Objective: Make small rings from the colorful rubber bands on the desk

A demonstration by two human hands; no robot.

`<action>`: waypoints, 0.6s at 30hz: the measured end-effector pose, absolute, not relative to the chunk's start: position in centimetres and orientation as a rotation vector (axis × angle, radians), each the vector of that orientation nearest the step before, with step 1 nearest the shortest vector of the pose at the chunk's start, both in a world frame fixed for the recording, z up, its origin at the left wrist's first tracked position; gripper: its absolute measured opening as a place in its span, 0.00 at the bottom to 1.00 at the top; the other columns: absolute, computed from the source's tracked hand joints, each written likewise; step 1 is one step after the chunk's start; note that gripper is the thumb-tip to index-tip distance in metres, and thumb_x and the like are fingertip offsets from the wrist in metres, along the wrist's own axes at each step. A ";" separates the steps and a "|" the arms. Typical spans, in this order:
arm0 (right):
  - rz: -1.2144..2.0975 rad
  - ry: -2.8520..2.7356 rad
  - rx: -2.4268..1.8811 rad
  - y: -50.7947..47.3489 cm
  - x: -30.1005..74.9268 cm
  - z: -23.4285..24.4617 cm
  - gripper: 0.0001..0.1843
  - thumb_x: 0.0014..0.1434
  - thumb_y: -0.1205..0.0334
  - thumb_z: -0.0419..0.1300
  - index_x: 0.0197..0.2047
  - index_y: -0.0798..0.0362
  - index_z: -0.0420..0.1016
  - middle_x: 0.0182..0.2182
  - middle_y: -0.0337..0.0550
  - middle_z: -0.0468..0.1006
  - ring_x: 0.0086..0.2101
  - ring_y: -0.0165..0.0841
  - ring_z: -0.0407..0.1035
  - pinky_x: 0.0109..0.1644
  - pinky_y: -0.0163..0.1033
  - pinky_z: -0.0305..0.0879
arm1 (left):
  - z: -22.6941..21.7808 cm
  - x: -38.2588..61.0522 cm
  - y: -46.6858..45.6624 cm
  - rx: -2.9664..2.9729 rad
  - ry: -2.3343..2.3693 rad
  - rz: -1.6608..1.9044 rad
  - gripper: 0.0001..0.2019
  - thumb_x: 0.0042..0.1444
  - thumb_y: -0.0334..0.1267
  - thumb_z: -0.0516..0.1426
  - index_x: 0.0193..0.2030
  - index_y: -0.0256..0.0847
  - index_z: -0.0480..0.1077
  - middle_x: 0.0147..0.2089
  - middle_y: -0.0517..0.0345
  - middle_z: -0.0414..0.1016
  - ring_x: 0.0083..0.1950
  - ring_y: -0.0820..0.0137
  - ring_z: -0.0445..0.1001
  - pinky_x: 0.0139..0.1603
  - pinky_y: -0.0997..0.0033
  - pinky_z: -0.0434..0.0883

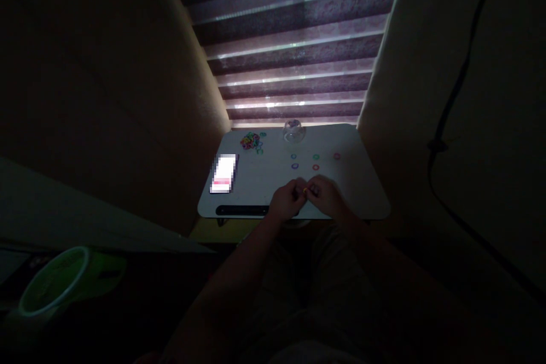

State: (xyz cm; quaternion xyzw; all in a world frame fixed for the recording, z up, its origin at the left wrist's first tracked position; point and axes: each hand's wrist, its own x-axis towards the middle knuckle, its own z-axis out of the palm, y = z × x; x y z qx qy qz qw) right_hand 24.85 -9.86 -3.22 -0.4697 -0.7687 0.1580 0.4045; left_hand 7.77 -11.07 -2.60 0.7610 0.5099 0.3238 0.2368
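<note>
My left hand (289,200) and my right hand (326,196) meet above the near part of a white table (256,179), fingertips pinched together. Between them shows a small yellow-orange elastic band (305,190), partly hidden by the fingers. Just beyond the hands, several small bands lie apart in two rows: a blue band (293,156), a green band (316,157) and a pink band (336,156) behind, a purple band (294,166) and a red band (315,167) in front. A pile of mixed coloured bands (249,140) sits at the back left.
A clear round bowl (294,133) stands at the table's back edge. On the left lies a phone (224,174) with a lit screen. A black slot (242,210) runs along the front edge. Window blinds (294,57) hang behind; a green bin (83,273) stands lower left.
</note>
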 end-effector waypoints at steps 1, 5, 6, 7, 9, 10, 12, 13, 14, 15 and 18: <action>0.393 -1.941 -1.187 -9.9 24.8 -3.2 0.03 0.52 0.67 0.59 0.29 0.51 0.69 0.25 0.39 0.72 0.28 0.32 0.65 0.32 0.36 0.58 | -2.6 7.8 -11.1 2.090 1.392 0.886 0.09 0.58 0.45 0.57 0.40 0.42 0.68 0.29 0.62 0.74 0.28 0.72 0.71 0.30 0.74 0.63; 0.386 -1.921 -1.214 -9.9 24.8 -3.3 0.02 0.52 0.67 0.59 0.31 0.51 0.70 0.26 0.40 0.73 0.28 0.33 0.66 0.32 0.36 0.59 | -2.5 7.8 -11.1 2.098 1.380 0.855 0.11 0.55 0.43 0.59 0.43 0.43 0.67 0.31 0.62 0.75 0.29 0.71 0.71 0.30 0.74 0.63; 0.390 -1.915 -1.217 -9.9 24.8 -3.4 0.02 0.52 0.67 0.59 0.31 0.51 0.71 0.26 0.40 0.73 0.28 0.33 0.66 0.32 0.36 0.59 | -2.5 7.8 -11.1 2.098 1.383 0.848 0.11 0.55 0.43 0.59 0.43 0.43 0.67 0.31 0.62 0.75 0.30 0.71 0.71 0.31 0.74 0.63; 0.394 -1.913 -1.215 -9.8 24.8 -3.5 0.02 0.53 0.67 0.59 0.32 0.51 0.72 0.26 0.40 0.74 0.28 0.33 0.66 0.32 0.36 0.59 | -2.5 7.8 -11.1 2.096 1.389 0.845 0.11 0.55 0.43 0.59 0.43 0.43 0.67 0.31 0.62 0.75 0.30 0.71 0.71 0.31 0.74 0.64; 0.395 -1.918 -1.209 -9.7 24.8 -3.6 0.04 0.53 0.66 0.59 0.34 0.51 0.74 0.27 0.41 0.75 0.29 0.33 0.67 0.33 0.37 0.60 | -2.6 7.8 -11.1 2.079 1.403 0.853 0.11 0.56 0.44 0.58 0.43 0.43 0.67 0.32 0.62 0.75 0.31 0.71 0.72 0.31 0.74 0.64; 0.395 -1.920 -1.207 -9.7 24.8 -3.7 0.05 0.53 0.66 0.59 0.35 0.52 0.75 0.27 0.41 0.75 0.29 0.34 0.68 0.33 0.37 0.61 | -2.7 7.8 -11.1 2.068 1.409 0.869 0.10 0.57 0.44 0.58 0.42 0.43 0.67 0.32 0.62 0.75 0.31 0.71 0.72 0.31 0.74 0.64; 0.397 -1.927 -1.199 -9.6 24.8 -3.8 0.07 0.53 0.66 0.60 0.36 0.52 0.76 0.28 0.42 0.77 0.30 0.34 0.69 0.34 0.37 0.62 | -2.8 7.9 -11.0 2.051 1.407 0.909 0.10 0.57 0.45 0.57 0.41 0.43 0.67 0.32 0.61 0.75 0.31 0.71 0.72 0.32 0.74 0.65; 0.404 -1.937 -1.193 -9.6 24.8 -3.8 0.07 0.53 0.66 0.60 0.36 0.52 0.77 0.29 0.42 0.77 0.30 0.34 0.69 0.35 0.37 0.62 | -2.9 7.9 -11.0 2.046 1.407 0.926 0.09 0.57 0.44 0.57 0.41 0.43 0.67 0.32 0.61 0.75 0.31 0.71 0.71 0.31 0.74 0.65; 0.413 -1.947 -1.188 -9.6 24.8 -3.8 0.07 0.53 0.66 0.59 0.36 0.52 0.77 0.28 0.42 0.78 0.29 0.34 0.69 0.34 0.37 0.62 | -2.9 7.9 -10.9 2.043 1.413 0.937 0.09 0.57 0.44 0.57 0.40 0.43 0.66 0.32 0.61 0.74 0.31 0.72 0.71 0.31 0.74 0.65; 0.420 -1.958 -1.184 -9.6 24.8 -3.7 0.06 0.53 0.66 0.59 0.35 0.52 0.77 0.28 0.42 0.78 0.29 0.33 0.69 0.34 0.37 0.62 | -2.9 7.9 -10.9 2.039 1.426 0.939 0.09 0.57 0.44 0.57 0.40 0.43 0.66 0.31 0.61 0.74 0.30 0.72 0.71 0.31 0.74 0.64; 0.418 -1.982 -1.181 -9.8 24.9 -3.4 0.05 0.54 0.65 0.60 0.34 0.51 0.78 0.28 0.42 0.78 0.29 0.34 0.70 0.34 0.37 0.62 | -3.0 8.0 -10.8 2.030 1.471 0.939 0.09 0.56 0.45 0.58 0.38 0.42 0.65 0.30 0.61 0.73 0.30 0.72 0.70 0.31 0.74 0.63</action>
